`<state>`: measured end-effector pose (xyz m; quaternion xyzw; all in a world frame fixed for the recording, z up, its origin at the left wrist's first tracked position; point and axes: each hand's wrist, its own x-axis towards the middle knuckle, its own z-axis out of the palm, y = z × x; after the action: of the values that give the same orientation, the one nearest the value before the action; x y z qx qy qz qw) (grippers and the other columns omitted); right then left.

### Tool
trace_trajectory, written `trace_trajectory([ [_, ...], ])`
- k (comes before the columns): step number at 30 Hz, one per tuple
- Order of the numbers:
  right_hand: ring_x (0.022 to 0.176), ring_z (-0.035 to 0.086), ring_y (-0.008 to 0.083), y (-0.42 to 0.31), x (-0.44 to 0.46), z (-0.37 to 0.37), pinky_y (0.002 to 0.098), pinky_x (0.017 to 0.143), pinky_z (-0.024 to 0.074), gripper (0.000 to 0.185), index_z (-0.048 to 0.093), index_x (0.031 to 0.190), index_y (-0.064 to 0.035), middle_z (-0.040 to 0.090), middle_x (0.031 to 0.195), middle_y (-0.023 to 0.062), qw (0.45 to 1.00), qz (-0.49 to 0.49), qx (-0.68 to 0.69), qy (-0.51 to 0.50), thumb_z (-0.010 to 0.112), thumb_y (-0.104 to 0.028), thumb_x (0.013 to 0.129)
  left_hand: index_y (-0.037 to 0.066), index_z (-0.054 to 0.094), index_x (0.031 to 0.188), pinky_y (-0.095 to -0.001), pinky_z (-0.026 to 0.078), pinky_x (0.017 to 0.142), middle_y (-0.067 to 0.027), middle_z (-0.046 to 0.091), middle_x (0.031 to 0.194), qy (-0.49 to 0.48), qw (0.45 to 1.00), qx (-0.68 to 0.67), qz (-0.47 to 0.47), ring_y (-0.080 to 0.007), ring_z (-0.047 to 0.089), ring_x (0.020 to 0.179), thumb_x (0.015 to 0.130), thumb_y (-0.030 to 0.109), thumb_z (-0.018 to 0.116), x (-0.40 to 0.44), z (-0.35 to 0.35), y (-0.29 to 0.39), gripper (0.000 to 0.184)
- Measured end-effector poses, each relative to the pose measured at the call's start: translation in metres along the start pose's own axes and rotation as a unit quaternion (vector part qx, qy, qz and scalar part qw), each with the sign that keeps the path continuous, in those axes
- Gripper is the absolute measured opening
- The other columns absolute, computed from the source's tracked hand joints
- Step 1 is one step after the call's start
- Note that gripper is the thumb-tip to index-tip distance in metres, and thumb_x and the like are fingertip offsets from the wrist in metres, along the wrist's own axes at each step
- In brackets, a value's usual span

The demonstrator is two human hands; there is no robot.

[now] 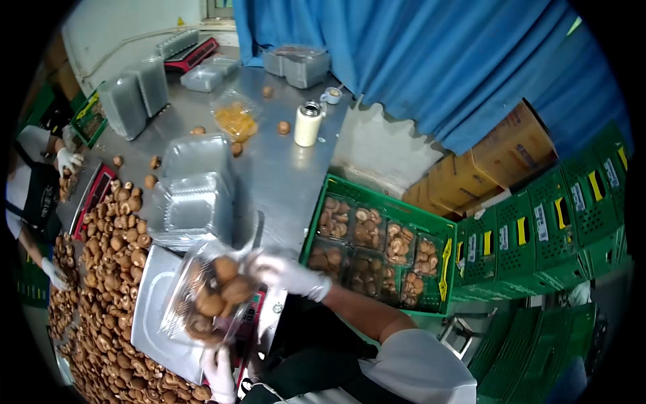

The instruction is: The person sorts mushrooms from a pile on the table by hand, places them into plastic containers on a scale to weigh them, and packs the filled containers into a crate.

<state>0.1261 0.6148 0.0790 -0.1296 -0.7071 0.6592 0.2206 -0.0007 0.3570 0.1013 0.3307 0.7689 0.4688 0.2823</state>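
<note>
A clear plastic clamshell (185, 293) with several brown mushrooms (225, 289) in it is held tilted above a scale's metal pan (149, 316). My right hand (289, 275), in a white glove and a little blurred, is closed at the clamshell's upper right side. Its lower edge is between the fingers of my left hand (219, 374), also gloved. Part of the scale's red body shows under the clamshell. Stacked open clamshells (195, 202) stand just beyond the pan. A big heap of loose mushrooms (111, 289) lies along the pan's far side.
To my right, a green crate (387, 195) holds packed mushroom boxes. Green crates (538, 229) and cardboard boxes (484, 165) are stacked behind it. A cream thermos (308, 124) stands on the metal table (269, 182). A co-worker's gloved hands (67, 161) work across the heap.
</note>
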Motion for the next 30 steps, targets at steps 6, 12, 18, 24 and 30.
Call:
trace_trajectory([
  [6,0.11,0.056,0.0202,-0.042,-0.097,-0.123,0.0304,0.084,0.0494,0.006,0.049,0.088,-0.0033,0.054,0.128,0.013,0.931,0.042,-0.17,0.32,0.05,-0.008,0.092,-0.004,0.057,0.106,-0.0263,0.044,0.072,-0.0096,0.063,0.087,-0.177,0.954,-0.241,0.005,-0.0144,0.056,0.077,0.097,0.035,0.045,0.043,0.057,0.032,0.042],
  [12,0.097,0.062,0.0309,-0.013,-0.251,-0.211,0.0356,0.083,0.0483,0.023,0.062,0.103,-0.0025,0.064,0.104,0.0176,0.755,0.293,-0.448,0.379,0.057,-0.018,0.086,0.001,0.051,0.115,-0.0287,0.049,0.07,-0.0131,0.06,0.094,-0.096,0.829,-0.518,-0.189,-0.0218,0.059,0.085,0.092,0.057,0.037,0.056,0.062,0.003,0.062],
  [18,0.084,0.062,0.0384,0.05,-0.279,-0.243,0.043,0.073,0.0493,0.018,0.058,0.101,-0.0045,0.065,0.091,0.0193,0.699,0.282,-0.524,0.395,0.057,-0.013,0.085,0.001,0.036,0.135,-0.0406,0.049,0.085,-0.0149,0.05,0.129,-0.096,0.736,-0.648,-0.17,-0.0293,0.05,0.118,0.09,0.054,0.045,0.052,0.039,0.013,0.07],
  [24,0.103,0.056,0.0355,-0.006,-0.008,-0.145,0.0385,0.088,0.0449,0.028,0.056,0.111,-0.0008,0.06,0.111,0.018,0.808,-0.094,-0.558,0.164,0.058,-0.006,0.084,0.001,0.031,0.138,-0.043,0.056,0.079,-0.0226,0.041,0.135,-0.024,0.69,-0.719,-0.079,-0.0346,0.046,0.122,0.091,0.031,0.048,0.026,0.013,-0.002,0.058],
  [30,0.117,0.046,0.0347,-0.021,0.128,-0.007,0.0509,0.103,0.0288,0.029,0.057,0.112,-0.0007,0.057,0.115,0.0175,0.759,-0.258,-0.597,-0.032,0.056,-0.014,0.086,0.003,0.038,0.135,-0.03,0.052,0.078,-0.0177,0.05,0.128,0.068,0.722,-0.687,-0.046,-0.0294,0.053,0.115,0.097,0.039,0.039,-0.038,-0.019,-0.028,0.053],
])
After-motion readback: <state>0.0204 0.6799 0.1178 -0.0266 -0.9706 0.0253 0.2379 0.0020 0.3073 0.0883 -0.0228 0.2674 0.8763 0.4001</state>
